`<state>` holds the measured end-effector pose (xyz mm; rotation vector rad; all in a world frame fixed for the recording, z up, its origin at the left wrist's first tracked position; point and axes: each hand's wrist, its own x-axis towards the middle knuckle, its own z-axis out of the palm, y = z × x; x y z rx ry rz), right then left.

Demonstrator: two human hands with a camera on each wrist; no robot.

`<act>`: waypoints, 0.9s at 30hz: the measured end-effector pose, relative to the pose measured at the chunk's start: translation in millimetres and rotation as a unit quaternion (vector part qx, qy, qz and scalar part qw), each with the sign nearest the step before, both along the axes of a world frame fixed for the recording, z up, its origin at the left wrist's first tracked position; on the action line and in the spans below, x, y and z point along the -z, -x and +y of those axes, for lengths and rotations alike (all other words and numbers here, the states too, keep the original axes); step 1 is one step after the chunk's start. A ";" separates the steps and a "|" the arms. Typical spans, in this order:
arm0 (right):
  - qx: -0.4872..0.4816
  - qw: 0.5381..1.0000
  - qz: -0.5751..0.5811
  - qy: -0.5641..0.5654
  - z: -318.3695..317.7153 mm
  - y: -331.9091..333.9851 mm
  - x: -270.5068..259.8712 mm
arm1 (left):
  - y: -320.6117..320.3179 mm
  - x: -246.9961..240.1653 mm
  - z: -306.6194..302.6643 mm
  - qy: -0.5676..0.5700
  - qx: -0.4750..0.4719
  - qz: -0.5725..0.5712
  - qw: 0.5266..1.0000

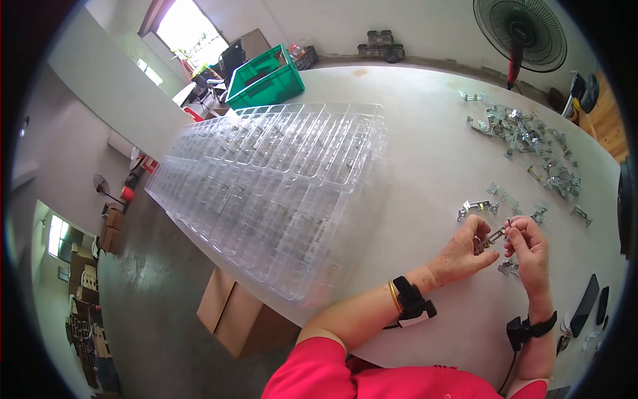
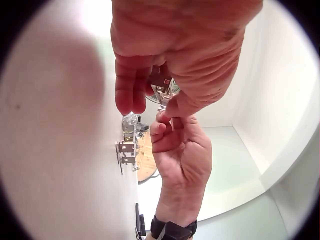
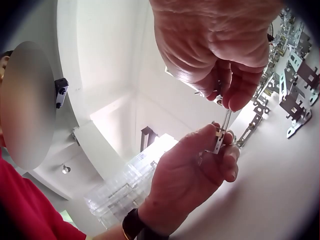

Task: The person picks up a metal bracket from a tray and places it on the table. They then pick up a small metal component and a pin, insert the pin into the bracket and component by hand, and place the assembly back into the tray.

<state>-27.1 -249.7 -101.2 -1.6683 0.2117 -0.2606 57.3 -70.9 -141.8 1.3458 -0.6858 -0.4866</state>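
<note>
A small slotted metal bracket (image 1: 493,238) is held in the air just over the table, with the left hand (image 1: 462,249) pinching it between thumb and fingers. In the right wrist view, the bracket (image 3: 218,142) shows between the left fingertips, and a thin metal strip (image 3: 227,119) runs up from it. The fingertips of the right hand (image 1: 530,253) pinch the strip's upper end; those fingers partly hide it. Another bracket (image 1: 477,209) lies on the table just beyond the left hand. Below the fingers, near the right wrist, lies one more metal piece (image 1: 508,267).
A heap of similar metal brackets (image 1: 531,139) spreads over the table's far right. Clear plastic trays (image 1: 266,199) with metal pieces inside cover the left side, a green crate (image 1: 266,80) behind them. A black phone-like slab (image 1: 585,306) lies at the right edge.
</note>
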 end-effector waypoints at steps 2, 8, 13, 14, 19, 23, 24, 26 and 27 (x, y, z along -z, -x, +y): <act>-0.016 1.000 -0.012 0.007 -1.9 1.7 -4.6 | -1.7 -7.8 2.3 -0.008 0.062 0.162 0.985; -0.048 0.997 -0.026 0.054 9.6 5.7 -20.1 | -2.2 6.0 0.9 0.008 0.158 0.260 0.953; -0.058 0.996 -0.041 0.050 15.2 3.6 -19.5 | -3.3 2.1 8.6 -0.012 0.183 0.278 0.943; -0.046 0.996 -0.041 0.061 16.2 3.1 -22.1 | -4.4 -1.5 9.3 -0.017 0.170 0.270 0.947; 0.031 0.997 -0.049 0.045 9.8 8.5 -36.0 | -4.0 -11.0 6.8 0.009 0.120 0.284 0.951; 0.040 0.996 -0.043 0.065 11.6 14.3 -43.1 | -7.6 -8.4 8.9 0.013 0.103 0.302 0.948; 0.043 0.996 -0.042 0.065 12.1 15.1 -41.5 | -7.0 -9.9 9.4 0.014 0.097 0.305 0.947; 0.032 0.994 -0.043 0.092 13.6 16.6 -36.4 | -6.7 -10.2 9.2 0.017 0.090 0.300 0.950; 0.035 0.994 -0.042 0.091 14.4 17.0 -36.0 | -6.3 -10.1 9.0 0.020 0.079 0.295 0.952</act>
